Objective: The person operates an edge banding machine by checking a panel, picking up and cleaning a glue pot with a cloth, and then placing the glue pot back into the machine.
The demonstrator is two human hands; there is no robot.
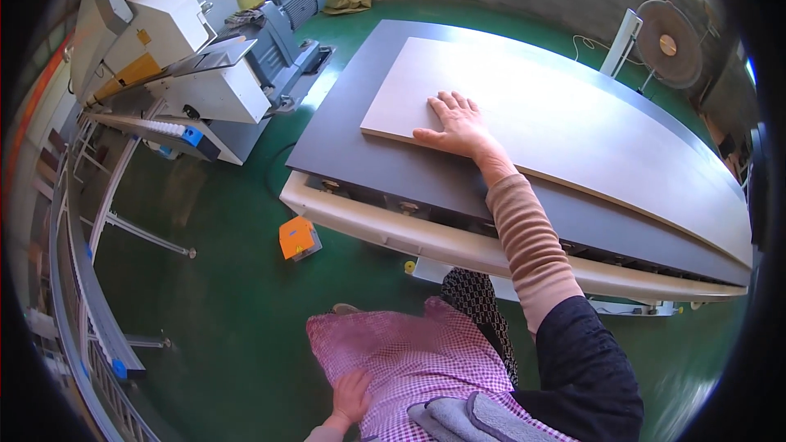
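My right hand lies flat, palm down, with fingers spread, on the near left corner of a large light beige panel. That panel rests on a wider dark grey panel, which tops a stack on a cream-coloured base. My right arm reaches over the stack's front edge in a striped sleeve. My left hand hangs low at the bottom of the view, against my pink checked apron. Its fingers are too small and curled to show a grip.
A white and grey woodworking machine with a blue motor stands at the upper left. A roller rail runs along the left. An orange box sits on the green floor. A round fan stands at the far right.
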